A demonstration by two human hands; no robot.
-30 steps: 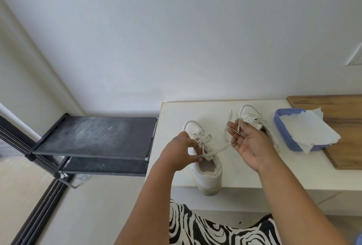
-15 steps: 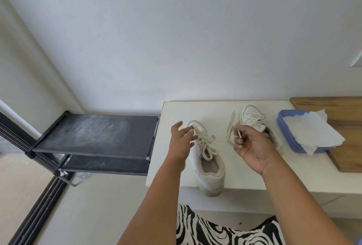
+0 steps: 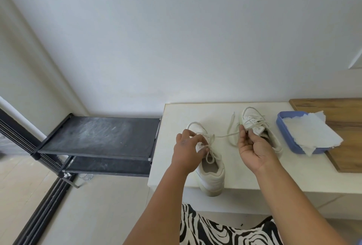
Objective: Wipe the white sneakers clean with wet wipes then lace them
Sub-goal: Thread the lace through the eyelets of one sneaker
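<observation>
Over near sneaker, hands pinching lace, pulled taut

Bright, even daylight, soft shadows, sharp focus, wide-angle bending at edges.

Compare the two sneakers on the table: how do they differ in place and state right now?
The near sneaker has its heel over the table edge; the far sneaker lies fully on it, beside the blue tray. The left hand and right hand work the near sneaker's lace; the far sneaker's laces lie loose, unheld. Both are white and point away.
</observation>
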